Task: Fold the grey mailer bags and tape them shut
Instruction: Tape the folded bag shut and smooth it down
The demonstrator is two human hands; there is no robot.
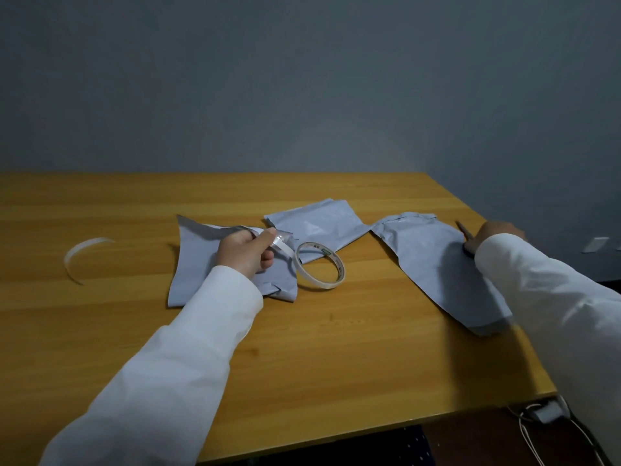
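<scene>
left hand (247, 252) pinches a tape strip (282, 247) pulled from the tape roll (320, 265) over a grey mailer bag (198, 260); right hand (497, 237) grips scissors (465, 237).

I work in a plain office-like room: my wooden desk (134, 203) stands against a bare grey wall (302, 79), cables (537, 428) trailing below its right corner.

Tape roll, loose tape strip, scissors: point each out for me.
tape roll (320, 266): head view, near rim of the ring.
loose tape strip (78, 252): head view, middle of the curl.
scissors (464, 231): head view, blade beyond the right hand.
</scene>
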